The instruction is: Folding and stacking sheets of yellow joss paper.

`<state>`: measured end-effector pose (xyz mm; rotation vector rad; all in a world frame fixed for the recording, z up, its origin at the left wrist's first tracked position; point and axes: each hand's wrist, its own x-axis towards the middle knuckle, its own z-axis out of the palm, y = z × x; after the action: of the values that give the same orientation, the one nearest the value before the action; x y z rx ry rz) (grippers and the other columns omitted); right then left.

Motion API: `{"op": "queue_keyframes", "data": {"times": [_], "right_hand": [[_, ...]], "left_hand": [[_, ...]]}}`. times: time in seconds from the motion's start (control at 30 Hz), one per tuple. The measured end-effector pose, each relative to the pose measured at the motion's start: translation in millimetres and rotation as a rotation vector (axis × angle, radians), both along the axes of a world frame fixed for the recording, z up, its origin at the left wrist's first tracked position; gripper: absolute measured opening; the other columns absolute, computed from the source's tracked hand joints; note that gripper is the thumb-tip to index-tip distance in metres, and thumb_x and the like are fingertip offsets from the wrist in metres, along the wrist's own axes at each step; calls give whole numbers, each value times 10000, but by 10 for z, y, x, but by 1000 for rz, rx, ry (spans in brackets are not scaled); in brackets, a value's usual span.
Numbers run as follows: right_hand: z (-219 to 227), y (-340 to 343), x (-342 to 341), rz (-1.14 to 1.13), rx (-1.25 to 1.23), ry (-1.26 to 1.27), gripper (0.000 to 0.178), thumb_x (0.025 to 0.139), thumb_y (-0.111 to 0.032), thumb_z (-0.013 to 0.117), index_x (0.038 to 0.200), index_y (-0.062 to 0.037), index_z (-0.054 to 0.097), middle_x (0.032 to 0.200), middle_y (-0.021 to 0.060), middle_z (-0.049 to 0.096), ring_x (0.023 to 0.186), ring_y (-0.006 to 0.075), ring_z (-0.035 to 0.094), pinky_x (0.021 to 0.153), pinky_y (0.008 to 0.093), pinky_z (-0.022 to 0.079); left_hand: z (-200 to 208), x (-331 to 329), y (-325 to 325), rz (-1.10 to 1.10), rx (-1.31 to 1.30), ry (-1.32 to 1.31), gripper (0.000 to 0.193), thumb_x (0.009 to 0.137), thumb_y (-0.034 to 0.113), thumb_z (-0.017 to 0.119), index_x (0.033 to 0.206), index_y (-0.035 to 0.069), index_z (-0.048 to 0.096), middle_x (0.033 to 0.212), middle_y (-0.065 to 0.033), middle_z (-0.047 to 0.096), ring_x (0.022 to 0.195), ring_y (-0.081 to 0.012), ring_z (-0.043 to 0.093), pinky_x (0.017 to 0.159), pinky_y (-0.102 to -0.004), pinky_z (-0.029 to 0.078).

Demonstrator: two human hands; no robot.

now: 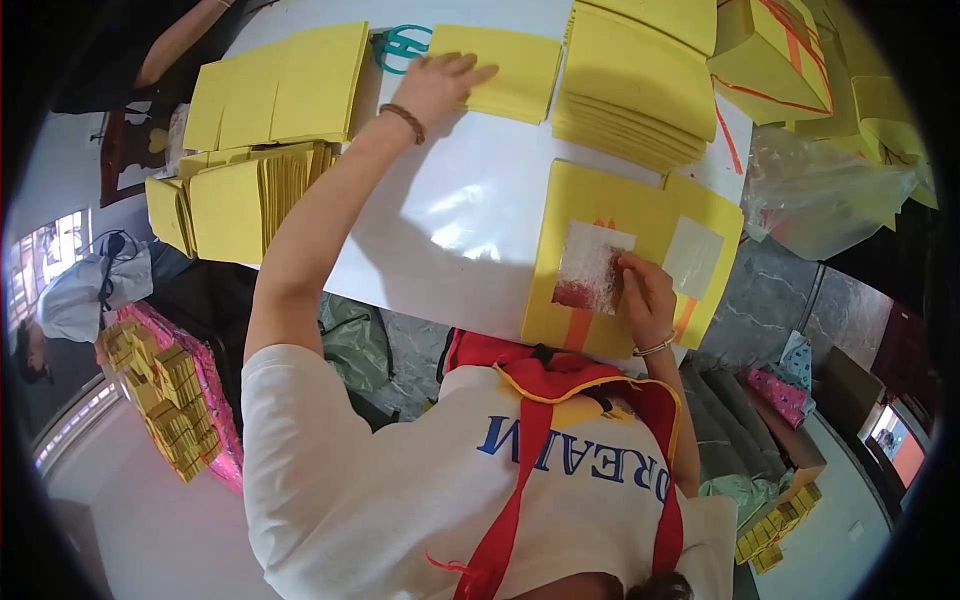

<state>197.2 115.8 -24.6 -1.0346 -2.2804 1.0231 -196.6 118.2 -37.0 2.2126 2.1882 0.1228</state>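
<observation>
My left hand (440, 88) lies with outstretched fingers on the left end of a yellow paper stack (515, 75) at the far side of the table. Beside its fingertips are the teal handles of a pair of scissors (403, 48). At the near right, my right hand (650, 295) is closed, its bent fingertips at the right edge of a silvery square with a worn red lower part (590, 270). That square lies on a yellow paper sheet (545, 230) with orange marks. Whether the fingertips pinch the square is hidden. A second yellow sheet (725, 215) with a pale square lies alongside.
Fanned yellow paper stacks stand at the far right (630, 90) and left (290, 85) of the white table (420, 240). A clear plastic bag (820, 190) hangs by the right edge. Another person's arm (185, 40) reaches in at the upper left. Yellow bundles (165, 395) are farther left.
</observation>
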Motion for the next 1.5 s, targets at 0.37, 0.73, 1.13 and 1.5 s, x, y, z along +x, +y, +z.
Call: {"op": "queue_keyframes", "data": {"times": [0.37, 0.73, 1.13, 1.5], "right_hand": [[92, -5, -12, 28, 105, 32, 204, 812, -16, 571, 1008, -39, 621, 1005, 104, 616, 990, 245, 559, 854, 332, 416], [54, -150, 266, -15, 243, 4, 263, 774, -35, 593, 1036, -46, 615, 1103, 117, 566, 1092, 288, 496, 921, 362, 378], [-179, -126, 386, -188, -296, -5, 371, 792, -99, 576, 1161, -64, 550, 1152, 133, 502, 934, 233, 542, 783, 300, 448], [-60, -97, 386, -34, 430, -6, 325, 765, -90, 616, 1089, -76, 596, 1088, 88, 550, 895, 222, 553, 805, 343, 417]], "left_hand": [[-203, 76, -75, -9, 14, 322, 694, 811, 90, 501, 1424, 190, 191, 1419, -115, 279, 1301, -285, 279, 1053, -469, 232], [191, 344, -255, 127, 95, 224, 748, 740, 150, 579, 1403, 213, 239, 1394, -144, 309, 1274, -317, 317, 1029, -479, 266], [-166, 2121, -1384, 447, 150, -1210, 539, 812, 51, 562, 1327, 70, 406, 1027, -115, 543, 782, -139, 537, 717, -253, 459], [-97, 2264, -1389, 527, 288, -1151, 429, 760, 26, 554, 1186, -2, 517, 1086, -159, 550, 907, -262, 551, 799, -330, 452]]}}
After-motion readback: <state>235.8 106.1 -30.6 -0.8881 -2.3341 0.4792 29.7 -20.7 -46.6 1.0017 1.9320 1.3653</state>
